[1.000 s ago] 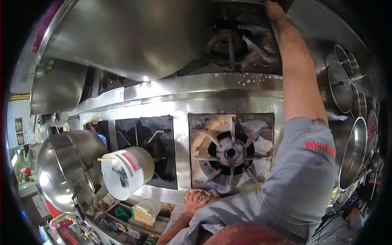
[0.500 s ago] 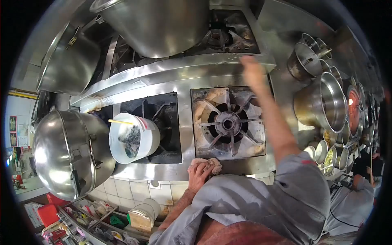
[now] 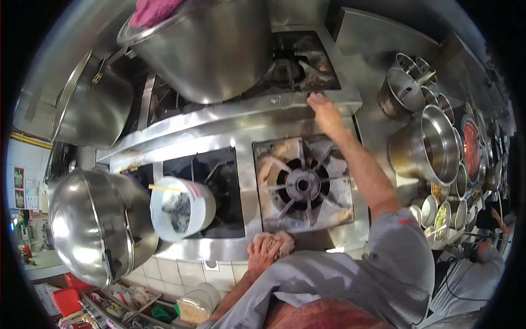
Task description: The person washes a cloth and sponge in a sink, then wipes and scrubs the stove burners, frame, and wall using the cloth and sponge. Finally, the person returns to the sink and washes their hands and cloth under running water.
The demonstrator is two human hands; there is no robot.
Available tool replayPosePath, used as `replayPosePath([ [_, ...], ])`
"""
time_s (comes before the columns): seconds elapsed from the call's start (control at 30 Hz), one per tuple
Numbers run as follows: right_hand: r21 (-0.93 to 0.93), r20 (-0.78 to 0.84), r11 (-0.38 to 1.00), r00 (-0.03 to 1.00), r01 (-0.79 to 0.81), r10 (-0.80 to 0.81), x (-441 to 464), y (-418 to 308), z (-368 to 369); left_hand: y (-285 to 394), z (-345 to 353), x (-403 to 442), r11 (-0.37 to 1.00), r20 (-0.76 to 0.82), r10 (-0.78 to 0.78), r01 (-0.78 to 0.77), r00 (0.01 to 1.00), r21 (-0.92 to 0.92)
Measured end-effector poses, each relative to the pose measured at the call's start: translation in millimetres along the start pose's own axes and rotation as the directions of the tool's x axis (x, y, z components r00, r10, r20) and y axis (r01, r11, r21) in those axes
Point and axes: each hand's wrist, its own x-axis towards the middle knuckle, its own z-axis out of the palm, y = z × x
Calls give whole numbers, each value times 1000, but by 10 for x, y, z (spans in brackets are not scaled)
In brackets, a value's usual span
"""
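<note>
My left hand (image 3: 263, 251) is closed on a beige cloth (image 3: 284, 244) at the front edge of the steel stove (image 3: 296, 239). Out in front, my right arm stretches past the right burner (image 3: 303, 186). My right hand (image 3: 325, 111) is at the raised steel ledge behind that burner, its fingers drawn together. Whatever they hold, if anything, cannot be made out. On the left burner stands a white plastic bucket (image 3: 204, 208) with greyish, wet-looking contents and a yellow stick across its rim.
A big steel pot (image 3: 203, 55) stands on the back burners, with a pink cloth (image 3: 153, 11) on its rim. Left are a domed steel vessel (image 3: 76, 225) and another pot (image 3: 96, 104). Several pots (image 3: 408, 151) line the right side. A person in grey (image 3: 466, 285) is at the lower right.
My right hand has shifted slightly left along the ledge and is less blurred. My left hand stays on the cloth. The view has tilted, bringing the pink cloth into sight.
</note>
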Motion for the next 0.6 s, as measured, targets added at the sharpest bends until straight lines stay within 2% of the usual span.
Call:
replayPosePath([
  [0.03,44,-75,994,992,104,-101,15,-26,80,-8,0,-24,1000,38,-25,26,999,-4],
  [0.07,118,-106,985,988,128,-115,46,159,50,-32,38,-65,1000,49,-27,27,998,4],
  [0.1,155,-56,988,998,25,-17,81,323,-84,-51,119,-52,997,20,-16,14,1000,81],
  [0.13,114,49,989,995,-91,86,194,555,-204,-75,178,-64,987,-5,-6,6,1000,158],
  [0.2,299,-156,943,967,-146,200,586,818,-446,-115,305,-50,981,-59,4,7,998,195],
  [0.23,328,-250,938,948,-108,197,885,953,-457,-106,339,-80,975,-94,22,-1,995,223],
  [0.27,345,-275,935,943,-85,187,1266,1083,-416,-79,302,-64,982,-70,-6,19,998,186],
  [0.3,291,-214,941,946,-175,242,1638,942,-456,-81,294,-75,981,-60,-18,29,998,193],
  [0.33,229,-225,964,956,-135,187,2088,1034,-210,-97,293,-91,979,-36,-6,14,999,204],
  [0.37,177,-339,982,941,57,6,2577,1240,156,-103,291,-98,976,-14,2,1,1000,216],
  [0.43,140,-297,988,955,62,-18,3223,896,395,-93,287,-101,973,-10,-33,34,999,227],
  [0.5,61,-14,996,997,71,-71,3640,641,604,-95,342,-108,982,-37,-19,26,999,186],
  [0.53,70,-11,995,997,73,-72,3796,781,844,-137,492,-211,966,-36,-10,19,999,256],
  [0.6,-152,-169,953,943,263,-287,4130,1354,1551,-141,535,-222,965,-25,-37,43,999,259],
])
